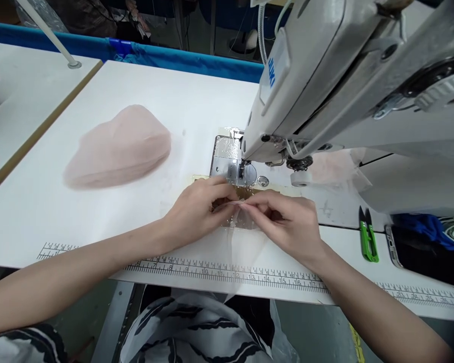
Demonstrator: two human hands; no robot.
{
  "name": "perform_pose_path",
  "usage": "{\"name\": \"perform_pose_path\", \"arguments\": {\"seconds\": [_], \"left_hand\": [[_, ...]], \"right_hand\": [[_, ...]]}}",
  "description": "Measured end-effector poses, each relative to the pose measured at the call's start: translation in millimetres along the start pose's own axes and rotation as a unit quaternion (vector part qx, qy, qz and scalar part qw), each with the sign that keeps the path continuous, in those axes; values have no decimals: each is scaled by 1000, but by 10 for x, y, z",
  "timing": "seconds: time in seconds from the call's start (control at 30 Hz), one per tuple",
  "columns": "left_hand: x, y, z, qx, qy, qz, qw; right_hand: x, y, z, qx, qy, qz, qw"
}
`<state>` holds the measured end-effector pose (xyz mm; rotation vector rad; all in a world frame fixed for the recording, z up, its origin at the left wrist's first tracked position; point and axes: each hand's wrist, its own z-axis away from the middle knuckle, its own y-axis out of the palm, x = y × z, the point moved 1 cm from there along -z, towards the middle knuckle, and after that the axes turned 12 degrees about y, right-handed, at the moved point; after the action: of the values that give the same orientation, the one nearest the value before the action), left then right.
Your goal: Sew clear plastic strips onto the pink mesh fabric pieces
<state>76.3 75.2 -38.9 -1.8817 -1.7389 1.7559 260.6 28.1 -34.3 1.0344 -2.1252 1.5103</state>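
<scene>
A thin, sheer piece of fabric hangs from my fingertips over the table's front edge. My left hand pinches it between thumb and fingers. From the other side, my right hand pinches the same fabric, the fingertips of both hands almost touching. Just beyond them are the sewing machine's presser foot and metal needle plate; the fabric is in front of the foot. To the left, a pale pink sheer fabric piece lies on the white table.
The sewing machine head overhangs the right side. Green thread snips and a dark phone lie at right. More pink fabric is under the machine arm. A printed ruler runs along the front edge. A person's hand shows at the back.
</scene>
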Motion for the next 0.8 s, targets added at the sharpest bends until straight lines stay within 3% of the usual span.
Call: {"name": "perform_pose_path", "arguments": {"seconds": [0.1,0.2,0.33,0.47,0.57,0.7,0.8], "left_hand": [[-4,-19,11,-40,27,25,999],[-2,-12,43,-60,75,1,995],[-3,18,82,-51,116,-45,991],[-34,1,83,-25,110,-68,991],[-31,-24,55,34,41,-38,998],[16,-15,1,103,-6,-78,992],[58,16,-13,94,-11,-135,986]], "right_hand": [[-11,-17,22,-86,-136,102,982],[-17,-62,38,-101,-232,183,950],[-10,-119,39,-118,-300,206,924],[-9,-120,44,-148,-331,204,909],[-19,-78,45,-131,-277,192,932],[-70,20,4,-21,-64,113,991],[-139,88,-39,17,63,94,993]]}}
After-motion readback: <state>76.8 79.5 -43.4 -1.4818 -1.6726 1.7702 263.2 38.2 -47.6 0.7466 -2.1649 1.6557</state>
